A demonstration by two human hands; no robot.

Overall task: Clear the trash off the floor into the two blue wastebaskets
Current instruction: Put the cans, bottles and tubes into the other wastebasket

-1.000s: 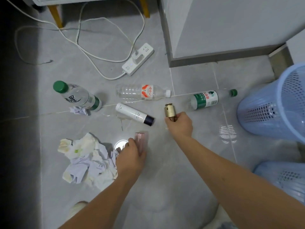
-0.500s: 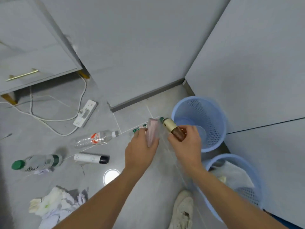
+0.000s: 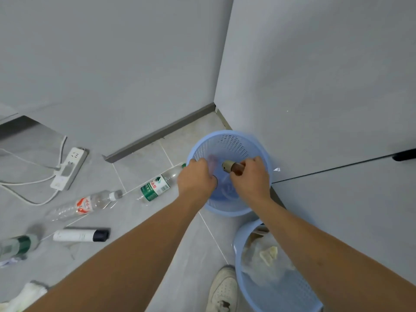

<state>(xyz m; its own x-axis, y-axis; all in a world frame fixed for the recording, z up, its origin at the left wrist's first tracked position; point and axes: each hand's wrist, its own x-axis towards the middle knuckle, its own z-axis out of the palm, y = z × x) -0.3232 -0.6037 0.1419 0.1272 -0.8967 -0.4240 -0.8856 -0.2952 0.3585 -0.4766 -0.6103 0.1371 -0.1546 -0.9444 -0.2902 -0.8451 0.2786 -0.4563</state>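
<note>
Both hands are over the far blue wastebasket [image 3: 227, 137] in the wall corner. My left hand [image 3: 197, 177] grips a small pink translucent container [image 3: 212, 162], which is blurred. My right hand [image 3: 251, 176] holds a brown bottle with a gold cap [image 3: 233, 167], lying sideways above the basket's opening. The near blue wastebasket [image 3: 238, 248] at the bottom right holds crumpled paper and plastic. On the floor to the left lie a green-label bottle [image 3: 157, 186], a red-label bottle [image 3: 85, 204], a white tube with a black cap [image 3: 81, 235], a green-capped bottle [image 3: 18, 245] and crumpled tissue [image 3: 24, 296].
A white power strip [image 3: 69, 167] with cords lies on the floor at the left, near a cabinet. Grey walls meet in a corner behind the far basket. My white shoe [image 3: 222, 289] stands beside the near basket.
Both hands lifted their items off the floor and carried them right, from beside the far wastebasket to over its opening. The view swung right and up towards the corner.
</note>
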